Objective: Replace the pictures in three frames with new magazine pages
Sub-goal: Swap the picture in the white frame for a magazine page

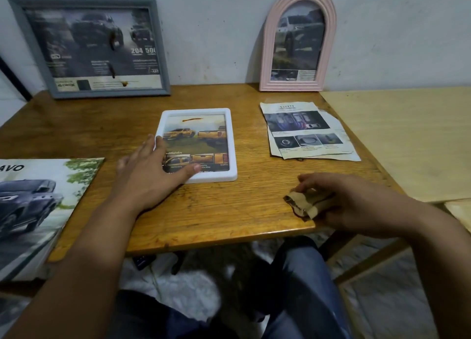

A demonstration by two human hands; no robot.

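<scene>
The left hand (150,170) is lying flat, fingers straight, on the white frame (197,144) at desk (229,211) centre. The right hand (356,201) is gripping a folded brown scrap (303,203) at the near edge.

Readable on the magazine (38,201) left of the left hand (150,175): "AVO", cut off at the frame edge. On the page in the grey frame (89,48) far beyond that hand: "204" and "500". On the loose pages (305,129) beyond the right hand (356,203): heading "SAFETY". On the picture in the white frame (196,144) under the left fingers: "TOYOTA", tiny. Other print too blurred.
</scene>
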